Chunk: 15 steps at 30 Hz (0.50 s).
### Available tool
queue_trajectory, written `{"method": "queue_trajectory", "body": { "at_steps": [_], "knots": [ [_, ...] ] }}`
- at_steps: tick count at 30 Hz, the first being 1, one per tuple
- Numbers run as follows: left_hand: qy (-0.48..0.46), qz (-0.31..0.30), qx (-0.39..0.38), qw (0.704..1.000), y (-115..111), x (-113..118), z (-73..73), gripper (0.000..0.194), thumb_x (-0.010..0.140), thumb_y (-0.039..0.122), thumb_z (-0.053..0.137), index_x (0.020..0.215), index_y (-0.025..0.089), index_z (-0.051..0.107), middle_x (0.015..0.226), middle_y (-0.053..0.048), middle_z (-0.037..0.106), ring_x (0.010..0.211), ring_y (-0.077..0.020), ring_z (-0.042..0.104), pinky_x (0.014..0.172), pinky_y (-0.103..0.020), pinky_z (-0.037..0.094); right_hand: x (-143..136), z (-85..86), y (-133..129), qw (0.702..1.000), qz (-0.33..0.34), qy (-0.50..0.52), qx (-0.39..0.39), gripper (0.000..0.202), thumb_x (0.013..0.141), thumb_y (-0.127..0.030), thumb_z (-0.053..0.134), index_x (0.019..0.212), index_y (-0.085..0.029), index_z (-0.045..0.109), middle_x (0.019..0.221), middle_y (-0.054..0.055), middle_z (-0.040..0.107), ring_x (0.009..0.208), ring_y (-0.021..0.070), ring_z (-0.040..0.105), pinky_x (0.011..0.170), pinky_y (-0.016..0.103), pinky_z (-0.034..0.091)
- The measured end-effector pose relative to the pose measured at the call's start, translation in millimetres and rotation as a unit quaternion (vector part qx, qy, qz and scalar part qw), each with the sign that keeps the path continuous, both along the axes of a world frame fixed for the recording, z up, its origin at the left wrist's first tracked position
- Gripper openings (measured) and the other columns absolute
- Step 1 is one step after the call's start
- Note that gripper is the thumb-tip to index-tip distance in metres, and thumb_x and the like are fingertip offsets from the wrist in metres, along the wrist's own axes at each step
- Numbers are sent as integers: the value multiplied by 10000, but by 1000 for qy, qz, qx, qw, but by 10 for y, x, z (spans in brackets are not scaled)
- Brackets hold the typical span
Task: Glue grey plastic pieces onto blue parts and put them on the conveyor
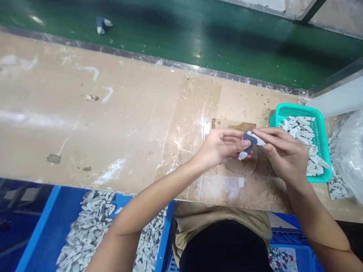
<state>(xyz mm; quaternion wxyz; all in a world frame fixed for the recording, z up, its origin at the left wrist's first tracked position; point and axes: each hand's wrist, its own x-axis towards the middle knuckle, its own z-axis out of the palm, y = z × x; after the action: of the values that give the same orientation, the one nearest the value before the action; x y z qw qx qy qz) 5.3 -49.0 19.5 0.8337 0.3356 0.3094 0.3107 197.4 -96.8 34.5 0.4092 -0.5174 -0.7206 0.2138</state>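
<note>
Over the bench, at right of centre, my left hand [227,145] pinches a small dark blue and white plastic piece [250,142] between thumb and fingers. From the other side my right hand [286,153] closes its thumb and fingers on a white part [259,140] that touches the blue piece. Whether the two are joined I cannot tell. Beneath the hands lies a worn brown cardboard patch [244,170]. Just beyond my right hand stands a green basket [326,151] with many small white plastic parts [302,128] in it.
Across the bench's far side runs a green conveyor belt [181,34] bearing a blue and white piece [102,25]. Clear plastic bags [353,155] sit at the right edge. Below the bench, a blue bin [42,230] holds heaps of light parts. Another blue tray [307,260] stands lower right.
</note>
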Motion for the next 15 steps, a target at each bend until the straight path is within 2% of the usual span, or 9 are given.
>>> {"method": "queue_trajectory", "body": {
  "at_steps": [3,5,7,11,13,15],
  "knots": [
    [-73,-45,-106,991,-23,-23,47,182,791,237,773,894,90,741,811,-82,744,725,-149,732,745,-257,613,-35,-3,-46,989,66,106,-80,531,1024,-553,410,1486,-306,497,1458,70,583,1340,280,554,1084,494,507],
    [-86,-40,-148,984,-37,-30,39,106,809,173,724,855,78,736,784,-86,735,700,-147,727,739,-253,615,-66,-12,-66,975,120,126,-140,565,1041,-569,314,1529,-309,431,1541,56,498,1404,277,486,1128,484,466],
    [-87,-41,-173,980,-47,-29,13,68,793,105,686,828,69,731,756,-94,726,674,-153,720,724,-260,619,-92,-14,-72,970,143,112,-164,542,1056,-535,289,1534,-317,422,1553,37,483,1406,261,484,1150,454,444],
    [-71,-35,-183,980,-48,-22,-11,79,735,29,663,779,65,718,732,-93,710,649,-140,697,714,-260,621,-110,30,-66,976,166,37,-140,535,1064,-505,294,1556,-314,379,1560,16,472,1422,233,464,1178,417,408],
    [-48,-22,-176,983,-37,-25,13,53,756,72,692,798,62,721,757,-100,715,662,-137,699,716,-256,621,-68,69,-62,978,169,-12,-121,562,1063,-510,290,1580,-293,328,1577,22,444,1435,223,445,1178,394,407],
    [-12,15,-147,989,-18,-40,57,124,764,159,756,833,61,727,794,-106,724,684,-143,707,706,-254,622,47,99,-50,986,127,-68,-80,572,1064,-497,292,1588,-268,312,1575,37,440,1431,223,449,1169,385,418]
  ]
}}
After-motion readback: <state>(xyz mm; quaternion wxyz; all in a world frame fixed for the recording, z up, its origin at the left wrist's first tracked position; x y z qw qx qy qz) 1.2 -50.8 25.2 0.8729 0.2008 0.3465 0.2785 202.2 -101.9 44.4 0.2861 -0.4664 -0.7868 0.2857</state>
